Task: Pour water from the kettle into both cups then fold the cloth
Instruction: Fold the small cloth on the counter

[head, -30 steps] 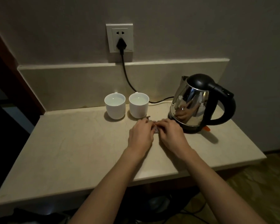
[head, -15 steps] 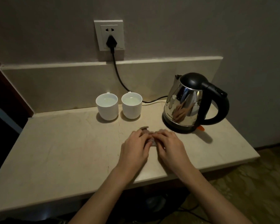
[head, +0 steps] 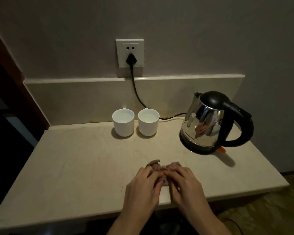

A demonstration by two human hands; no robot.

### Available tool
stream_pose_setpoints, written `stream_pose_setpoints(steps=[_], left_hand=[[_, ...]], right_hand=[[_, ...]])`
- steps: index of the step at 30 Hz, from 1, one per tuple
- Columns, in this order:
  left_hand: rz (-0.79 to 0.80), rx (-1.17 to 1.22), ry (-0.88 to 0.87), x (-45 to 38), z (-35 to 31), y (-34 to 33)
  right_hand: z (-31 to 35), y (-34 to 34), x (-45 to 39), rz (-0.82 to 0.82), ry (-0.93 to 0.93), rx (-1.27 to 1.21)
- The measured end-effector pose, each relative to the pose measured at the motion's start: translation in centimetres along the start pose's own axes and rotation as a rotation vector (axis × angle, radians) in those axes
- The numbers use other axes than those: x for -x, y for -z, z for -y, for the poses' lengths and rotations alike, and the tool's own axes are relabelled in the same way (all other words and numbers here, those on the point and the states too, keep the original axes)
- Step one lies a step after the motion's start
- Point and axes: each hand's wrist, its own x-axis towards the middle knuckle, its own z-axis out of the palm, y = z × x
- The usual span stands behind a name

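Both cups (head: 123, 122) (head: 148, 121) held water | kettle (head: 209, 122) stood on bench (head: 75, 158) | left hand (head: 143, 187), right hand (head: 185, 185) pinched cloth (head: 157, 167) | folding unfinished

Worktop (head: 75, 167) bare on left and centre. Two cups (head: 136, 123) block the rear; kettle (head: 209, 122) blocks right; power cord (head: 137, 97) trails behind.

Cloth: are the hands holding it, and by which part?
Both the left hand and right hand pinch the small bunched cloth on the counter; which part cannot be told.
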Motion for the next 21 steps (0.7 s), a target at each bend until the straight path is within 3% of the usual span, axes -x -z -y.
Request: stream_pose_setpoints(steps=[9,17,21], left_hand=[[-0.067,-0.044,0.134,-9.0,2.4,0.1],[-0.030,-0.080,0.080,0.9,2.7,3.0],[-0.077,-0.123,0.088,-0.5,5.4,3.7]], right_hand=[[-0.1,-2.3,-11.0,-0.002,-0.002,0.023],[4.3,-2.4,-1.7,0.031,0.122,-0.009],[5.0,-3.9,-4.9,0.036,0.157,-0.058]])
